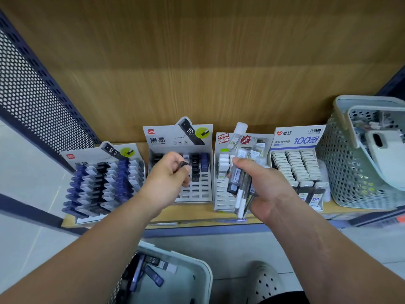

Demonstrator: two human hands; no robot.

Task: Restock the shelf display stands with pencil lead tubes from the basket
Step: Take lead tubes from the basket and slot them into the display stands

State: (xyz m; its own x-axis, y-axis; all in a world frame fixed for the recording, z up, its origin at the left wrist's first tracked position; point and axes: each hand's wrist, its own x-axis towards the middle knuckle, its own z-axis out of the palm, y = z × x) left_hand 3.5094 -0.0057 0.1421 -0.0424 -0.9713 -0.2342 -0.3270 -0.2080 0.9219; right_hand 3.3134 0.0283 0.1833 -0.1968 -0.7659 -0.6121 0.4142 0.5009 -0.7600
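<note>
Several cardboard display stands line the wooden shelf. My left hand (173,172) pinches one dark lead tube (183,165) over the second stand (198,193), whose front slots are bare. My right hand (266,185) grips a bundle of lead tubes (240,189), black and clear with white caps, in front of the third stand (221,202). The far-left stand (103,178) is packed with blue, black and white tubes. The right stand (293,141) holds rows of white-capped tubes. Below, a pale basket (197,273) contains a few loose tubes (153,275).
A second perforated basket (341,163) sits at the shelf's right end with a white object inside. A perforated metal panel (32,102) closes the left side. The shelf's front edge (208,229) runs under my forearms. A grey shoe (265,281) shows on the floor.
</note>
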